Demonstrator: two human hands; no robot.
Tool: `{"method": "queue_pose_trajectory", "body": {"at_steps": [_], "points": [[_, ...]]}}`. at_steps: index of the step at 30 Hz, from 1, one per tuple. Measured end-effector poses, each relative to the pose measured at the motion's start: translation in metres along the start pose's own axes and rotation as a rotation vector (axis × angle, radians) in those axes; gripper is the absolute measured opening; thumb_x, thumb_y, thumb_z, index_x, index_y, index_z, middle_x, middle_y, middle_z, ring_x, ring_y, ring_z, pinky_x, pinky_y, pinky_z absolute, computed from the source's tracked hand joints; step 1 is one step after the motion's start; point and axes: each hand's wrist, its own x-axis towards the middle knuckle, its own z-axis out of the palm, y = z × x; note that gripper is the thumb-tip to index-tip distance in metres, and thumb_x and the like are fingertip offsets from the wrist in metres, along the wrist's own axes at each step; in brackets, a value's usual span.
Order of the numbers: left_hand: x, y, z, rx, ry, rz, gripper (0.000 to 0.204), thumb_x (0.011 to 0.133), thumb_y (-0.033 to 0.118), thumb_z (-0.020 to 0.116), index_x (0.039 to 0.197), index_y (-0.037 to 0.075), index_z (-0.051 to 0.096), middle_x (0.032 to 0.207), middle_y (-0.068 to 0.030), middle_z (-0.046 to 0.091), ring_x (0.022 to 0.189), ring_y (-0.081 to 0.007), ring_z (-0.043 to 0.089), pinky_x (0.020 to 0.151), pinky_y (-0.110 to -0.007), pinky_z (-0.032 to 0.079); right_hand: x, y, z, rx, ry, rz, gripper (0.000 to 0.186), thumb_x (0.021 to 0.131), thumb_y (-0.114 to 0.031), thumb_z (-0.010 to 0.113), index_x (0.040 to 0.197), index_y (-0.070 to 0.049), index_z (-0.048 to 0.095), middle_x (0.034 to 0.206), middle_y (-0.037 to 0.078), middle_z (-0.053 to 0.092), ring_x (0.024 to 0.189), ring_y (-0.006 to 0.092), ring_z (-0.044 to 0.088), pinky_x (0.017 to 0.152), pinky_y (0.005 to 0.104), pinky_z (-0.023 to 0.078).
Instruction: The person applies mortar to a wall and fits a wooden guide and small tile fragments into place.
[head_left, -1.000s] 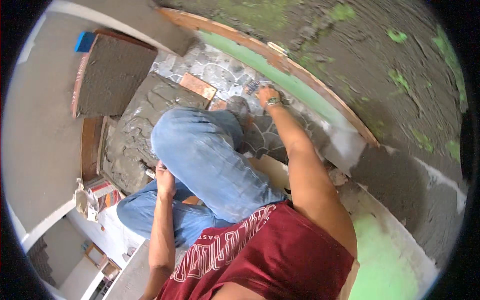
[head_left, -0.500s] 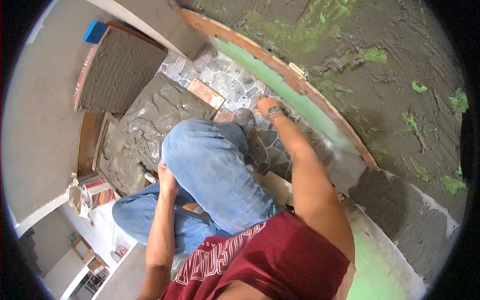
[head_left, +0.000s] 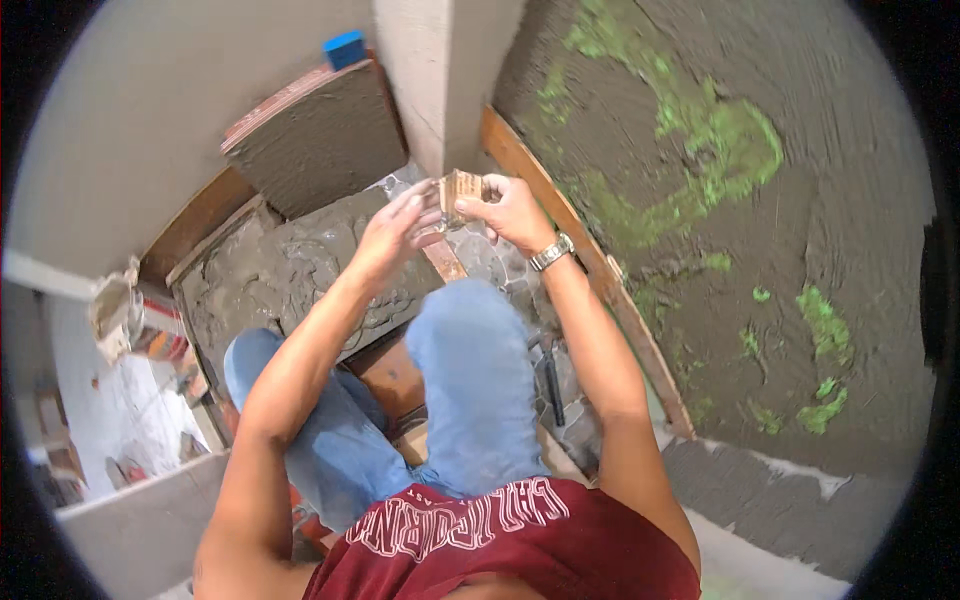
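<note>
- Muddy wall [head_left: 780, 290]: a long wood strip [head_left: 572, 220] edges it, maybe keeping it straight.
- Right hand [head_left: 510, 212]: fingers pinch the small box [head_left: 463, 191], likely to steady it.
- Left hand [head_left: 393, 228]: fingers apart, beside it.
- Small box: up between both hands, maybe for seeing.

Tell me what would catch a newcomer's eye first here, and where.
First, probably the vivid green patches on the grey, mortar-smeared surface at right. Then the small brown boxy item near the middle, held in the right hand with the left hand beside it, and the bright blue block at upper left.
</note>
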Motion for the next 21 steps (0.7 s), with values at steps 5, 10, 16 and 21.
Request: {"method": "queue_pose_trajectory", "body": {"at_steps": [5,10,16,21], "points": [[0.001,0.030,-0.020,-0.272,-0.075,0.116,0.045,0.098,0.036,0.054,0.131,0.005,0.051,0.117,-0.0045,0.062,0.109,-0.0179,0.059,0.102,-0.046,0.045,0.024,-0.071,0.050,-0.244,-0.039,-0.104,0.023,0.083,-0.021,0.069,0.083,0.002,0.063,0.066,0.006,0.065,0.043,0.0098,0.055,0.040,0.0256,0.044],[-0.008,0.035,-0.077,-0.269,0.231,0.159,0.035,0.097,0.031,0.057,0.120,0.005,0.057,0.100,0.0006,0.063,0.097,-0.0123,0.061,0.089,-0.030,0.048,0.031,-0.073,0.092,-0.020,0.150,-0.096,0.021,0.084,-0.019,0.067,0.080,-0.001,0.058,0.066,0.004,0.061,0.043,0.0062,0.050,0.038,0.0226,0.041],[-0.030,0.047,-0.066,0.025,0.252,0.372,0.033,0.093,0.026,0.065,0.113,0.000,0.065,0.100,-0.0003,0.067,0.092,-0.0073,0.058,0.083,-0.023,0.046,0.043,-0.046,0.133,-0.504,0.452,-0.391,0.028,0.078,-0.025,0.070,0.078,0.001,0.061,0.070,0.024,0.061,0.067,0.0371,0.066,0.063,0.0438,0.050],[-0.016,0.043,-0.078,0.047,0.394,0.414,0.031,0.090,0.018,0.069,0.113,-0.002,0.066,0.100,-0.0039,0.069,0.090,-0.0083,0.061,0.079,-0.024,0.050,0.035,-0.053,0.138,-0.195,0.148,-0.277,0.020,0.083,-0.019,0.068,0.083,0.000,0.064,0.072,0.014,0.069,0.064,0.0186,0.067,0.061,0.0332,0.051]]}}
